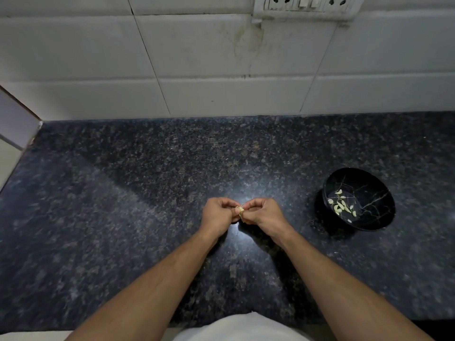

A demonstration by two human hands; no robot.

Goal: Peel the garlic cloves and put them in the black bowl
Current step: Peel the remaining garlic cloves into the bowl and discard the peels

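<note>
A garlic clove (239,210) with pale, papery skin is held between both hands above the middle of the dark granite counter. My left hand (220,214) pinches it from the left, fingers curled. My right hand (261,214) pinches it from the right, fingertips on the skin. Most of the clove is hidden by the fingers. The black bowl (379,219) with gold crack lines stands to the right of my hands. Several peeled, pale green-white cloves (341,206) lie in its bottom.
The speckled granite counter (147,193) runs left and back to a white tiled wall (221,70). A switch and socket plate (305,6) is mounted high on the wall. The counter's front edge is just before my body.
</note>
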